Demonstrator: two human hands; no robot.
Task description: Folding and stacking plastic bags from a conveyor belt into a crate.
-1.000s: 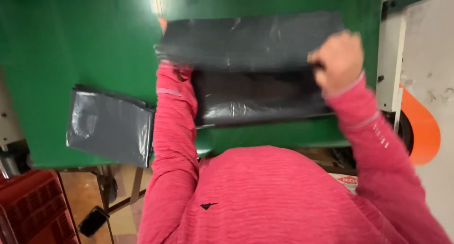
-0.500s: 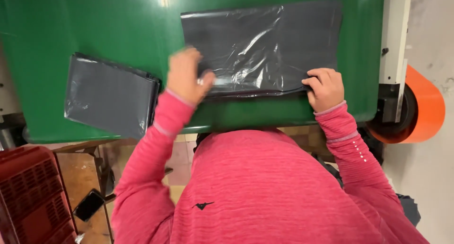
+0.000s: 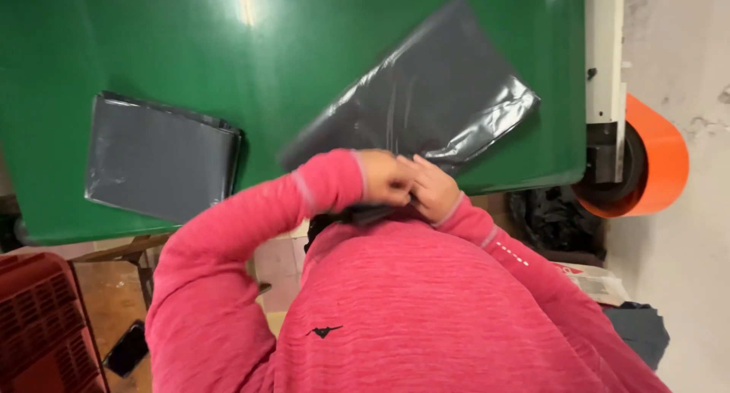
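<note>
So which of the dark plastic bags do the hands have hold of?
The loose, askew bag right of the neat stack; both hands grip its near corner.

Green table (image 3: 152,50): stacked grey bags (image 3: 160,157) left, loose grey bag (image 3: 433,96) askew right.

A dark grey plastic bag (image 3: 426,104) lies flat and askew, its near corner pinched.

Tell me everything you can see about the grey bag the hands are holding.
The grey bag is thin, glossy, wrinkled plastic, flattened. It lies at an angle on the green table, one corner pointing up and right. Its near end reaches the table's edge, where the left hand and right hand meet and pinch it.
</note>
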